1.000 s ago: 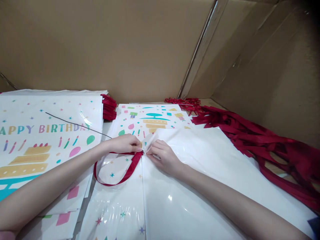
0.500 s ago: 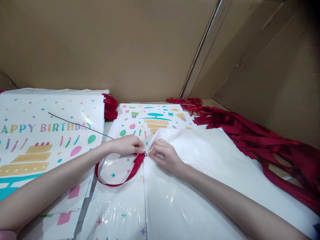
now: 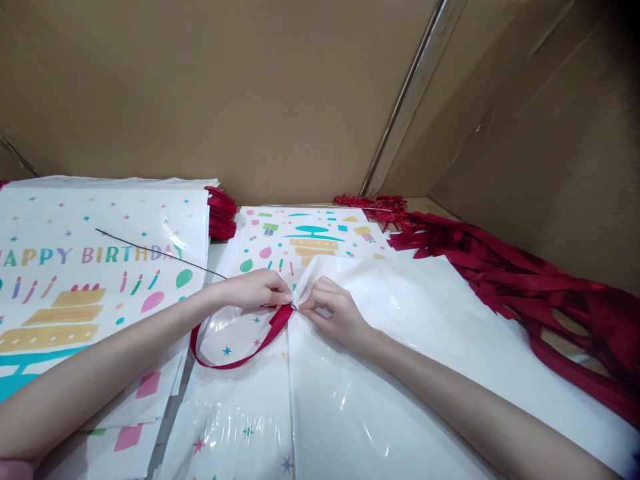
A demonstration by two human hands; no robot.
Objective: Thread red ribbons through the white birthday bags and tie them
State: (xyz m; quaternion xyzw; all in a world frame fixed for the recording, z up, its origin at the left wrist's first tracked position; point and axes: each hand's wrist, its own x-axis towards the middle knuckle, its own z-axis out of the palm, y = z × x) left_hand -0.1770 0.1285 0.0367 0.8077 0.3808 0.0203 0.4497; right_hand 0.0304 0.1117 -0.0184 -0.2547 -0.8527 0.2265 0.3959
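My left hand (image 3: pixel 260 289) is closed in a pinch around a thin black wire (image 3: pixel 160 251), whose long end sticks out to the upper left. Near my fingertips a small dark curved bit shows by the end of a red ribbon (image 3: pixel 235 365), which hangs in a loop below. My right hand (image 3: pixel 333 307) pinches the gathered edge of a glossy white plastic sheet (image 3: pixel 380 387), folded over to the right. Both sets of fingertips almost meet. Beneath lies a party-printed sheet (image 3: pixel 225 420) with coloured stars. My fingers partly hide the join of ribbon and sheet.
A stack of "Happy Birthday" printed sheets (image 3: pixel 100 223) lies at left, with folded red ribbon (image 3: pixel 221 213) beside it. More printed sheets (image 3: pixel 315 230) lie behind my hands. Loose red ribbons (image 3: pixel 500 273) are heaped at right. Brown cardboard walls (image 3: pixel 215 100) stand behind.
Both hands stay almost in place. My left fingertips and the ribbon's end have shifted very slightly to the right, closer to my right fingers.
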